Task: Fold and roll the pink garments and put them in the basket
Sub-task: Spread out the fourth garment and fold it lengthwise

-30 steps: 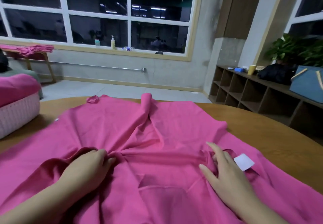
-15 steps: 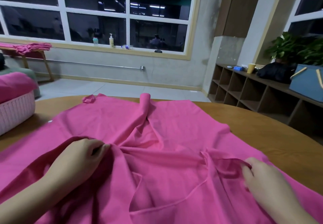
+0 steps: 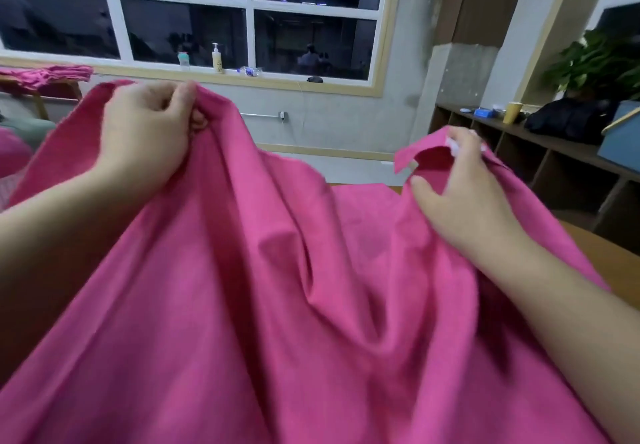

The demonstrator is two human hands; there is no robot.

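A large pink garment [image 3: 263, 305] is lifted off the wooden table [image 3: 609, 253] and fills most of the head view. My left hand [image 3: 149, 132] grips a bunched edge of it up high at the left. My right hand [image 3: 460, 187] pinches another edge at the right, near a small white label [image 3: 453, 144]. The cloth sags in deep folds between both hands. The basket [image 3: 4, 192] is only a pale sliver at the far left edge, with pink cloth [image 3: 12, 153] heaped in it.
More pink garments [image 3: 45, 75] lie on a wooden stand at the back left. Bottles [image 3: 217, 59] stand on the window sill. A low shelf unit [image 3: 540, 153] with a yellow cup [image 3: 512, 112], a black bag [image 3: 571, 121], a blue box and a plant runs along the right.
Both hands have taken hold of the garment's edges and raised it from the table, so it now hangs between them instead of lying spread flat.
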